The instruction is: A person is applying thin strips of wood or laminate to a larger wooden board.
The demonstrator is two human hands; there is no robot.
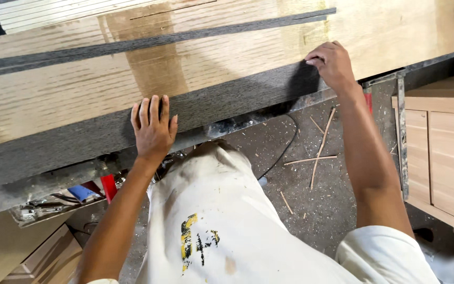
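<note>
A wide dark grey veneer strip (222,102) lies along the near edge of a large light oak panel (69,89). My left hand (153,129) presses flat on the strip, fingers spread. My right hand (332,62) rests on the strip's right end, fingers curled down onto it with the fingertips at its upper edge. A second, thinner dark strip (158,39) runs across the panel farther back.
Under the panel, a metal bench edge (53,184) holds clutter and red and blue parts. A black cable (285,150) and several wood slivers (319,152) lie on the dusty floor. A light wooden cabinet (442,152) stands at the right; wood boards (48,257) lie bottom left.
</note>
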